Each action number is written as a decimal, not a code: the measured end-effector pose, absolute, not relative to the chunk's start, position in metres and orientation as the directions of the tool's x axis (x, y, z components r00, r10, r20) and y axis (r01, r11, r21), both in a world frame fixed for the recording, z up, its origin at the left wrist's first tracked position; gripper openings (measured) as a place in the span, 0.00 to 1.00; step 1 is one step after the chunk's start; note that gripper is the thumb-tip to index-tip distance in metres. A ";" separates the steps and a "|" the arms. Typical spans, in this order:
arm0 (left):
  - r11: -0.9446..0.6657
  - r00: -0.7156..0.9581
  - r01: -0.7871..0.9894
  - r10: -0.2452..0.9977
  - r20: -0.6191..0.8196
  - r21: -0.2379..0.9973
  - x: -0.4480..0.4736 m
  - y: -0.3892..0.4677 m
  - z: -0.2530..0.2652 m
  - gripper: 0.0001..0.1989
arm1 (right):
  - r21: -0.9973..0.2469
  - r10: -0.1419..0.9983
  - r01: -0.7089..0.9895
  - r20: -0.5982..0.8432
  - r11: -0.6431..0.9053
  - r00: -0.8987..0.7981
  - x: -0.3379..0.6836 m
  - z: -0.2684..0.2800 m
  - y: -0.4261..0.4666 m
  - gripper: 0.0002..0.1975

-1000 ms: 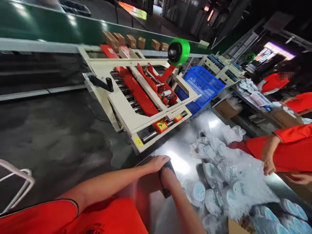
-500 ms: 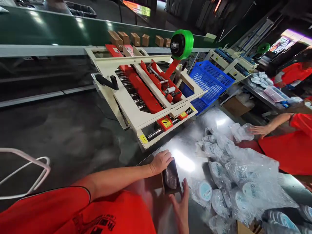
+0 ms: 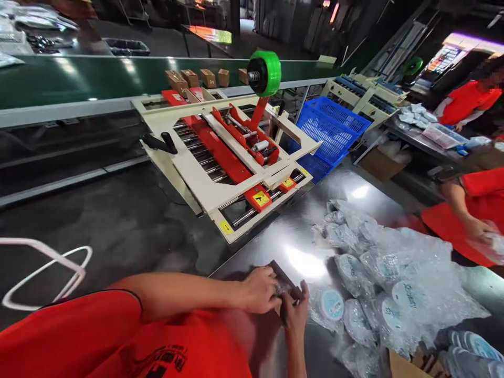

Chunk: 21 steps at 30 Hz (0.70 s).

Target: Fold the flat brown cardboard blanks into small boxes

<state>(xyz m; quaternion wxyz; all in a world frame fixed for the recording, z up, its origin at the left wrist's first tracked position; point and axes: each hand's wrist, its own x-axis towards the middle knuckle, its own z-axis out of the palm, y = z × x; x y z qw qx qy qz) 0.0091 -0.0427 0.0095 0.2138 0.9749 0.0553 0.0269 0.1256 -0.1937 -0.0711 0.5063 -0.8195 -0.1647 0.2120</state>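
Both my hands meet on a small brown cardboard box (image 3: 284,281) with a clear-wrapped item inside, resting on the shiny metal table (image 3: 299,236). My left hand (image 3: 260,290) grips the box's near-left side with fingers curled over its edge. My right hand (image 3: 294,310) holds its lower right corner, thumb up against it. Just to the right lies a pile of plastic-bagged round white items (image 3: 378,273).
A beige and red carton-sealing machine (image 3: 228,157) with a green tape roll (image 3: 264,72) stands ahead. Behind it runs a green conveyor (image 3: 79,79) carrying small brown boxes (image 3: 197,79). A blue crate (image 3: 326,131) sits right of it. A co-worker's arm (image 3: 464,210) in red works at right.
My left hand slid from the box's far corner onto its near side. My right hand closed on the box. The co-worker's hand drew back to the right with a bagged item.
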 end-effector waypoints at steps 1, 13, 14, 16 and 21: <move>-0.915 0.998 0.055 0.067 0.015 0.399 0.002 -0.042 0.013 0.17 | -0.897 0.464 0.066 -0.162 -0.437 0.871 0.127 -0.071 -0.193 0.48; -0.912 0.982 0.063 -0.016 -0.189 0.406 0.009 -0.030 0.024 0.19 | -0.580 0.818 0.758 0.254 -0.298 0.516 0.105 -0.038 -0.225 0.25; -0.901 0.983 0.024 -0.058 -0.176 0.433 0.006 -0.028 0.024 0.16 | -0.561 0.835 0.751 0.178 -0.348 0.520 0.101 -0.035 -0.220 0.31; -0.842 0.981 -0.047 -0.142 -0.136 0.537 0.002 -0.023 0.023 0.11 | -0.519 0.848 0.737 0.041 -0.433 0.528 0.101 -0.026 -0.209 0.38; -0.534 0.930 0.351 0.297 -0.218 0.769 0.011 -0.016 0.025 0.15 | -0.560 0.862 0.674 -0.168 -0.483 0.478 0.125 0.003 -0.183 0.33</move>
